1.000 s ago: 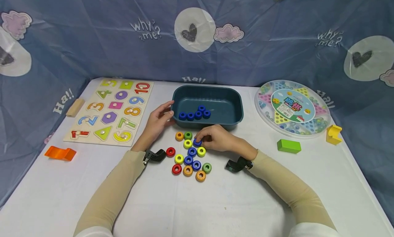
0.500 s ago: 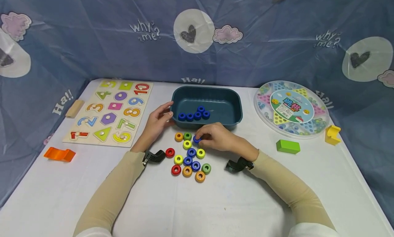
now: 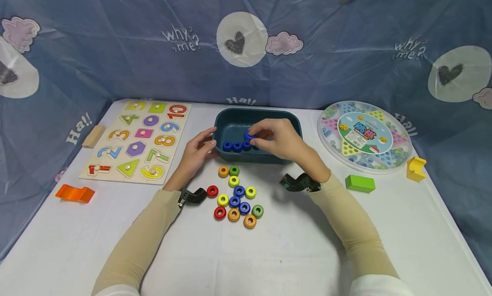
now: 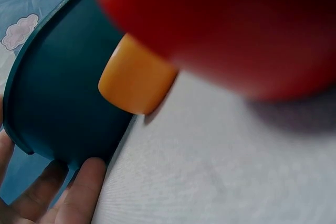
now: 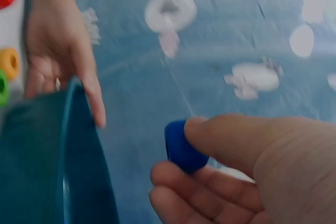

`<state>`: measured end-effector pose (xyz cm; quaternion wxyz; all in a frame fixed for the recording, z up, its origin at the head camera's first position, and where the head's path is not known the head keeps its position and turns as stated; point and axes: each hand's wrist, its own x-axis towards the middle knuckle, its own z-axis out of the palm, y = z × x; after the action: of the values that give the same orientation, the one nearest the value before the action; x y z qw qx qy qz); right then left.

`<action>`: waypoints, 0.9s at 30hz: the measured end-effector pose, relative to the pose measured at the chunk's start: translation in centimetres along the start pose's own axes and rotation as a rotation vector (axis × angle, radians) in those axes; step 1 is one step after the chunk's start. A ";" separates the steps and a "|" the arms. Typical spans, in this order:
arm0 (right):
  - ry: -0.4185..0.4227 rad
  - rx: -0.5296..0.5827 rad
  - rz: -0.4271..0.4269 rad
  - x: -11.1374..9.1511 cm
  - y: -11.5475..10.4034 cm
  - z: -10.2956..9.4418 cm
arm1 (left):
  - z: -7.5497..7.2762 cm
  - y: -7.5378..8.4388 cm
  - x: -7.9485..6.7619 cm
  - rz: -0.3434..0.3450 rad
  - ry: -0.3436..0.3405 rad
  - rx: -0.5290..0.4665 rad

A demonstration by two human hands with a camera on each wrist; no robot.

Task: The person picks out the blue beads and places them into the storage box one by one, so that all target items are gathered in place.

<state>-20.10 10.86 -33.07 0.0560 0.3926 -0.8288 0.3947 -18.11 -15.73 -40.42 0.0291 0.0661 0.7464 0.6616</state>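
My right hand (image 3: 277, 136) pinches a blue ring bead (image 3: 249, 135) between thumb and fingers above the dark teal tub (image 3: 284, 157). The right wrist view shows this bead (image 5: 184, 145) held at the fingertips beside the tub's wall (image 5: 84, 171). Below it in the tub lie several more blue beads (image 3: 227, 146), partly hidden by the hand. My left hand (image 3: 197, 153) rests against the tub's left end, its fingers fairly straight. In the left wrist view its fingers (image 4: 84, 187) touch the tub's outer wall.
Red (image 3: 220, 213), orange (image 3: 250, 221), yellow (image 3: 250, 192), green (image 3: 258, 210) and blue beads (image 3: 244, 208) lie before the tub. A number puzzle board (image 3: 134, 148) sits left, a round marble game (image 3: 365, 136) right. Small blocks, orange (image 3: 74, 193), green (image 3: 360, 183) and yellow (image 3: 416, 168), lie outward.
My right hand has lifted a blue bead from the table and carried it away from me, over the tub. The left hand stays at the tub's end.
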 end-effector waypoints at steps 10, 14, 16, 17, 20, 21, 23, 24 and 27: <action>-0.002 -0.081 0.303 0.1 5.1 0.0 | 0.0 0.1 -0.1 0.005 0.000 -0.010; -0.042 -0.167 0.357 0.0 6.6 0.8 | 0.0 0.0 0.0 -0.005 0.002 -0.005; -0.066 -0.214 0.376 0.0 7.0 1.1 | 0.0 0.0 0.0 -0.003 0.001 -0.004; -0.077 -0.231 0.383 0.0 7.1 1.2 | 0.0 -0.3 0.1 -0.002 0.001 -0.009; -0.109 -0.258 0.406 0.0 7.2 1.3 | -0.2 -1.2 0.6 0.004 0.003 -0.015; -0.121 -0.259 0.415 0.0 7.1 1.3 | -0.2 -1.5 0.7 0.008 0.005 -0.014; -0.149 -0.253 0.426 0.1 7.0 1.3 | -0.4 -2.2 1.1 0.013 0.010 -0.013; -0.162 -0.247 0.429 0.1 7.0 1.3 | -0.4 -2.4 1.1 0.017 0.014 -0.007; -0.193 -0.228 0.435 0.2 7.0 1.3 | -0.4 -2.8 1.2 0.028 0.020 0.004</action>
<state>-24.78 12.49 -38.15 -0.0656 0.2320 -0.9344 0.2624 -19.51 -16.33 -43.05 0.0123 0.0699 0.7471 0.6609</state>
